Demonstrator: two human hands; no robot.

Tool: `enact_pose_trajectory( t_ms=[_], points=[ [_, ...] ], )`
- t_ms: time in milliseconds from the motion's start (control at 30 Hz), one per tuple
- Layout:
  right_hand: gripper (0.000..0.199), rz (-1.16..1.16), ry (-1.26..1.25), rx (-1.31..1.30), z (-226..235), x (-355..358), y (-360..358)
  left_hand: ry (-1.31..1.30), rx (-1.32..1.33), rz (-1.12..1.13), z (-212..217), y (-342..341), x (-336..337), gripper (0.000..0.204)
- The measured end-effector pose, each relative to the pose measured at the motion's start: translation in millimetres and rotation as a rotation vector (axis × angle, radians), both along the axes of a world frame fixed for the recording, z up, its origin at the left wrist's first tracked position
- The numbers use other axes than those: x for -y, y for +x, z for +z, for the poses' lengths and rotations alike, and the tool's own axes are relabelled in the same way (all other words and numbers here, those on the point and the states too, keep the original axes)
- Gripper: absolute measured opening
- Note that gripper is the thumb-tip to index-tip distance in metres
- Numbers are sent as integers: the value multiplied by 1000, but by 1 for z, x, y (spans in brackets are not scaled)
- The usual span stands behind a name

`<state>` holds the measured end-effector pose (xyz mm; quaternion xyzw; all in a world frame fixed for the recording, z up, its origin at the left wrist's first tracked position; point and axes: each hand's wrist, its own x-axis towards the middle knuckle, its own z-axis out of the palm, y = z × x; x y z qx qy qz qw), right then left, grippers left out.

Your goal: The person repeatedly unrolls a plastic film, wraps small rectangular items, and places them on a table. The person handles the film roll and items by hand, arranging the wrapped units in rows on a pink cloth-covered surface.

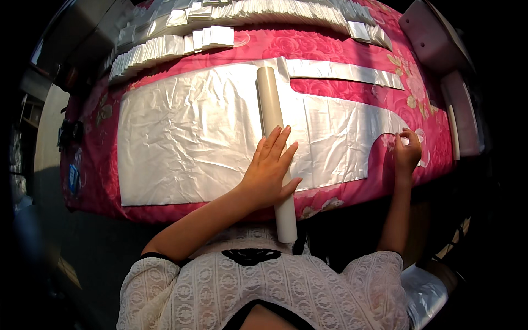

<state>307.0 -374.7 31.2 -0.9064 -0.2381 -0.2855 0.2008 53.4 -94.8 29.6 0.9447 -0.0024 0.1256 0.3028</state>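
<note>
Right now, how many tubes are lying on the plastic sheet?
1. The cream tube lies across the middle of the silvery plastic sheet, under the left hand, its near end overhanging the table edge. None seem hidden.

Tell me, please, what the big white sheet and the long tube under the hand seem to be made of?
Sheet: probably thin plastic film, glossy, with fine wrinkles catching light. Tube: likely cardboard or plastic, smooth matte cream, rigid and straight under the left hand.

Bright center w/ plastic glare; dark, fisheye-bent edges.
</note>
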Motion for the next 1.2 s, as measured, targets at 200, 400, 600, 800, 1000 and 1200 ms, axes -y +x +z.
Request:
enact_pose_trajectory(
  t_ms=[200,400,600,800,1000,1200],
  points=[
    [11,652,394,-756,49,-135,-150,-945,-36,-25,15,-11,-7,52],
    [24,1207,141,-742,54,-153,-216,-1349,-620,173,28,-50,-81,20],
    [48,537,-334,-735,50,-121,-224,-1010,-690,421,28,-127,-200,17],
    [50,476,-322,-1108,26,-114,-236,-873,-756,465,33,-148,-238,17],
    [45,428,-204,-1221,32,-110,-235,-549,-801,477,27,-169,-271,21],
    [44,419,-247,-1218,30,-111,-233,35,33,298,50,-78,-129,38]
  ],
)
